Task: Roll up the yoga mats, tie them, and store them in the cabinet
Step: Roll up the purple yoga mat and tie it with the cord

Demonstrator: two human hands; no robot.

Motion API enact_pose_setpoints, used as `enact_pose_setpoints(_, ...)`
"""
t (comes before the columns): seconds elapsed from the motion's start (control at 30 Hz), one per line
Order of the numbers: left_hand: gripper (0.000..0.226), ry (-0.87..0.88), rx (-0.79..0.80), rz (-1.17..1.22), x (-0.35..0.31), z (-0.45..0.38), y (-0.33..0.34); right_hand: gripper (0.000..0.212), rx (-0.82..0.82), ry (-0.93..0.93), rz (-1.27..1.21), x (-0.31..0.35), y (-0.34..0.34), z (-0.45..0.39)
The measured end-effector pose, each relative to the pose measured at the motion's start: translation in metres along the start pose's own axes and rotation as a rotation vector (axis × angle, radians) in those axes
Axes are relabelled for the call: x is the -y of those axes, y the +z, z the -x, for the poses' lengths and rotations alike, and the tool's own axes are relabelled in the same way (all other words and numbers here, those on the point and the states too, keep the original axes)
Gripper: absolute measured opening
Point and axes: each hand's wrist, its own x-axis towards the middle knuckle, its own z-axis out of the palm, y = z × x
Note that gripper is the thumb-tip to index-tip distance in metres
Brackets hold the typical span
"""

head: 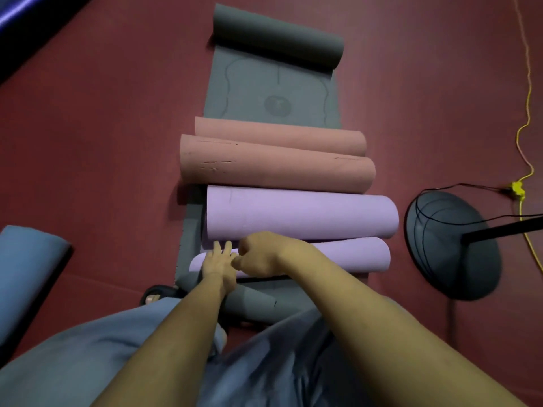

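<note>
On grey mat [264, 92], purple mat [302, 215], both hands

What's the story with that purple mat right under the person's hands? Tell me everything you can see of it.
The purple mat looks like soft, matte lilac foam. It lies across a dark grey mat spread on the red floor, curled from both ends into two rolls: a fat far roll and a slimmer near one. Its far roll lies right beside a pink mat. The left hand rests flat on the near roll's left part; the right hand, fingers curled, is on it too. No tie is visible.
</note>
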Motion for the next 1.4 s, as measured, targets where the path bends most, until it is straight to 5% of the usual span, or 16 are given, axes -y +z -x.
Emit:
enact_pose_setpoints(0.1,0.075,0.011,0.16,0.026,-0.005,0.009,-0.012,0.041,-0.031,0.001,0.012,-0.006,-0.002,0.015)
enact_pose_setpoints(0.2,0.086,0.032,0.14,0.031,-0.016,0.014,-0.006,0.047,-0.026,0.061,0.092,-0.019,-0.002,0.026)
enact_pose_setpoints(0.37,0.046,0.053,0.189,-0.06,-0.021,0.02,-0.009,0.046,-0.023,0.067,0.094,-0.026,-0.003,0.04)
enact_pose_setpoints(0.63,0.042,0.138,-0.046,-0.104,-0.032,0.047,-0.04,0.039,-0.139,0.02,-0.067,-0.031,-0.011,0.047)
enact_pose_setpoints(0.83,0.029,0.215,-0.28,-0.098,-0.021,0.101,-0.116,0.062,-0.211,0.234,0.156,-0.098,-0.005,0.054)
enact_pose_setpoints(1.03,0.02,0.331,-0.424,-0.302,-0.011,0.178,-0.174,0.073,-0.344,0.205,0.4,-0.101,-0.019,0.081)
enact_pose_setpoints(1.23,0.019,0.492,-0.598,-0.308,0.029,0.258,-0.185,0.019,-0.499,-0.072,0.33,-0.111,-0.022,0.134)
enact_pose_setpoints(1.33,0.014,0.503,-0.657,-0.332,0.033,0.292,-0.181,0.025,-0.423,-0.048,0.127,-0.122,-0.009,0.163)
enact_pose_setpoints(1.4,0.014,0.482,-0.713,-0.35,0.034,0.31,-0.181,0.037,-0.527,-0.067,0.119,-0.127,-0.002,0.179)
